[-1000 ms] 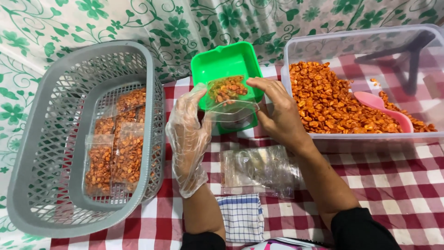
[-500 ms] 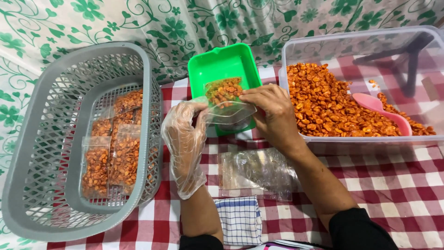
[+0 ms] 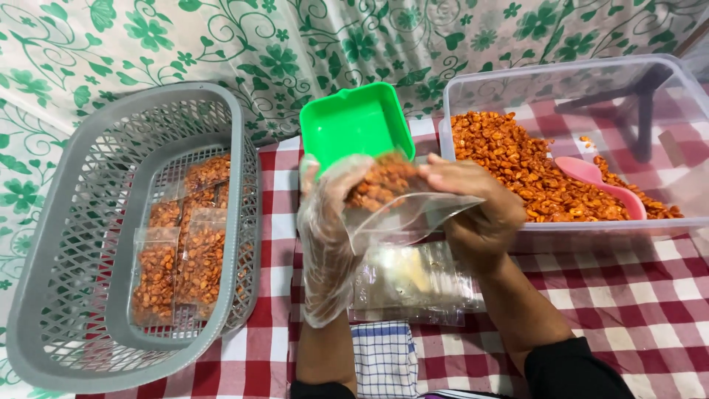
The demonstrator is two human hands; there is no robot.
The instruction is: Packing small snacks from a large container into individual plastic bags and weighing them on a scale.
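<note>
My left hand (image 3: 326,236), in a clear plastic glove, and my bare right hand (image 3: 476,203) together hold a small clear bag of orange fried corn kernels (image 3: 384,192), tilted above the table in front of a green square tray (image 3: 354,122). The bag's open end points toward my right hand. A stack of empty clear bags (image 3: 413,284) lies under my hands on the red checked tablecloth.
A grey plastic basket (image 3: 88,244) at left holds several filled snack bags (image 3: 181,251). At right a clear tub (image 3: 665,96) holds loose orange kernels (image 3: 517,162) and a pink scoop (image 3: 598,181). A blue checked cloth (image 3: 384,358) lies near me.
Both hands have lifted the filled bag off the green tray, brought it toward me and tipped it onto its side.
</note>
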